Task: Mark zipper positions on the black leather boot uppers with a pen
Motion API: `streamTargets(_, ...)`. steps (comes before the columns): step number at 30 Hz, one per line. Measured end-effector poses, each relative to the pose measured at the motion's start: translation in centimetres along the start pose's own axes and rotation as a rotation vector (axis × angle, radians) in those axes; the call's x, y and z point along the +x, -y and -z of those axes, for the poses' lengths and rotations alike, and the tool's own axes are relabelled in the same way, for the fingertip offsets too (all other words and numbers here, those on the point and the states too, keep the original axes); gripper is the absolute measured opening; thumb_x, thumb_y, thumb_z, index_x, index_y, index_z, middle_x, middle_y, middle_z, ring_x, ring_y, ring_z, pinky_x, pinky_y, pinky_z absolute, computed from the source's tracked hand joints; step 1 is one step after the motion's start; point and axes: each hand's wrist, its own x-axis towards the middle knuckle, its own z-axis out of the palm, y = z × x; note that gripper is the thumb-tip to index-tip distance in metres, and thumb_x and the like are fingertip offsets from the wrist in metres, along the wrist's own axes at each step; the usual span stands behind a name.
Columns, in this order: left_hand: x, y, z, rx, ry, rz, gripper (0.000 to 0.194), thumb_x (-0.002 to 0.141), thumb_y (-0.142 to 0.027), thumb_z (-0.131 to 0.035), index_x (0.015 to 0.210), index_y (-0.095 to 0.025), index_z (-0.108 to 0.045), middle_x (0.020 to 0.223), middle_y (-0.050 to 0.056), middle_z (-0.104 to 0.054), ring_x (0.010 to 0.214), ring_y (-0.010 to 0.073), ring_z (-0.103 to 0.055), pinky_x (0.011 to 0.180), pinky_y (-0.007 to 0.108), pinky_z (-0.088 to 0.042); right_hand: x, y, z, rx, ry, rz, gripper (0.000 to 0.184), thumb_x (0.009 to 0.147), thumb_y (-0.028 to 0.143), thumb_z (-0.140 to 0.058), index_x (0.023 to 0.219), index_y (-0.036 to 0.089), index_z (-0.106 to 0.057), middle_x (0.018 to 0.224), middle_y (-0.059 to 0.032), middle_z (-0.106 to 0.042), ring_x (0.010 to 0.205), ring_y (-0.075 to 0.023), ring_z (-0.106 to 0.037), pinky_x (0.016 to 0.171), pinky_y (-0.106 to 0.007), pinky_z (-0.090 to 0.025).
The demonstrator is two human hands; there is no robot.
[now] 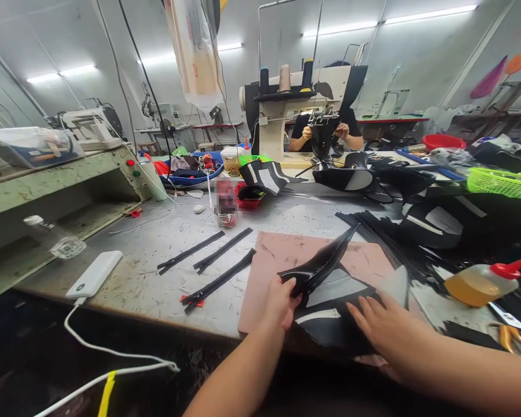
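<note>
My left hand (280,302) pinches the folded edge of a black glossy shoe-upper piece (325,289) that lies on a pink cutting mat (282,260) at the table's near edge. My right hand (384,324) lies flat on the lower right part of the same piece, fingers stretched out. The piece has grey and white panels, and its long tongue points up and to the right. Three black zippers (219,263) lie side by side on the table left of the mat.
A squeeze bottle with a red cap (481,282) lies at right, scissors handles (514,337) below it. Stacked black uppers (434,223) fill the right side. A white power bank (94,274) with cable sits left. Across the table a person works at a sewing machine (286,110).
</note>
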Motion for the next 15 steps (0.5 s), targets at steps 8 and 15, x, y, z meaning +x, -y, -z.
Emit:
streamTargets(8, 0.2, 0.0, 0.2, -0.029, 0.027, -0.025, 0.018, 0.067, -0.013, -0.059, 0.084, -0.018, -0.056, 0.085, 0.003, -0.065, 0.077, 0.0148, -0.059, 0.067, 0.026, -0.043, 0.1, -2.8, -0.3, 0.038, -0.081, -0.025, 0.053, 0.060, 0.014, -0.051, 0.112, 0.009, -0.059, 0.112, -0.0233, -0.060, 0.104, -0.0398, -0.054, 0.085, -0.061, -0.037)
streamTargets(15, -0.8, 0.8, 0.1, -0.032, 0.084, -0.051, 0.024, 0.063, -0.017, -0.061, 0.086, -0.018, -0.055, 0.083, 0.002, -0.065, 0.080, 0.0164, -0.060, 0.071, 0.028, -0.044, 1.2, -7.5, 3.2, 1.093, 0.496, -0.314, 0.033, 0.061, 0.015, -0.045, 0.078, 0.021, -0.073, 0.063, -0.0054, -0.069, 0.052, -0.0216, -0.063, 0.048, -0.032, -0.049)
